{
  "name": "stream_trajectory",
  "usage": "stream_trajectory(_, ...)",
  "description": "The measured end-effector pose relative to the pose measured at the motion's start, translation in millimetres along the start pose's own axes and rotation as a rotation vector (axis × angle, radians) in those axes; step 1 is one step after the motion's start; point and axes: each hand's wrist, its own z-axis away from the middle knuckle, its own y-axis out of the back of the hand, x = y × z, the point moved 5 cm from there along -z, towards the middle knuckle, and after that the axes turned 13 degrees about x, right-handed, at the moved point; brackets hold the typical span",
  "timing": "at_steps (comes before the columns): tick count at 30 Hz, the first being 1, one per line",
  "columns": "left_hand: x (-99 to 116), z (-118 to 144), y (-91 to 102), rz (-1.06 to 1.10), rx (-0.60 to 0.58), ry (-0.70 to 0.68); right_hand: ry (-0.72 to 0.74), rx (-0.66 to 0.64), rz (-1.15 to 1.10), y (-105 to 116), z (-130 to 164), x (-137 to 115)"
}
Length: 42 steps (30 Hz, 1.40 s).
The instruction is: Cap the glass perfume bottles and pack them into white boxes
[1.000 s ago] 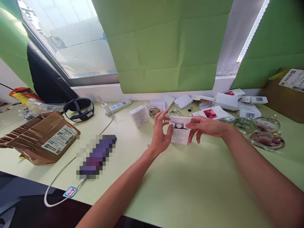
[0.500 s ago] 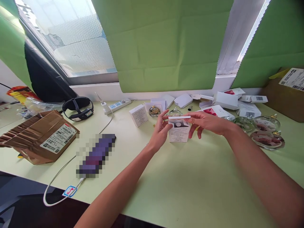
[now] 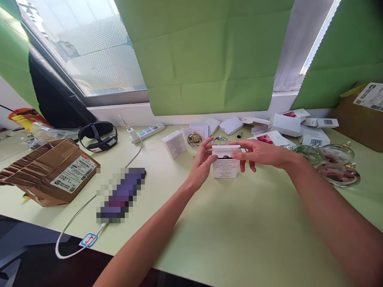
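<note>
Second box [image 3: 174,144] and gold trinket [image 3: 194,139] sit just behind on the surface [image 3: 239,231]; glass bottles [image 3: 327,161] to the right. Small white box [image 3: 225,167], printed front, flap half down. Left hand [image 3: 201,165] fingers grasp its side; right hand [image 3: 260,153] fingers pinch the flap.

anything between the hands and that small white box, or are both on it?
Nothing visible in between. The left hand touches the left side of the small white box, and the right hand has fingers on its top flap. The box stands on the green table.
</note>
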Motion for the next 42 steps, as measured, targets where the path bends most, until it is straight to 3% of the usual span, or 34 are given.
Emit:
stream_trajectory(6, -1.8, -1.7, 0.6, 0.005, -0.013, 0.024, 0.091, 0.116, 0.051, 6.2, 1.7, -10.7)
stream_trajectory(17, -0.7, -2.3, 4.0, 0.056, -0.033, 0.027, 0.125, 0.055, 0.154, 3.5, -2.0, -4.4)
stream_trajectory(26, 4.0, -1.3, 2.1, -0.065, -0.006, -0.093, 0.121, 0.057, 0.188, 0.8, -0.3, -9.9)
stream_trajectory(42, 2.8, -1.6, 2.4, -0.095, -0.023, -0.149, 0.099, 0.066, 0.193, -0.1, 0.0, -9.7)
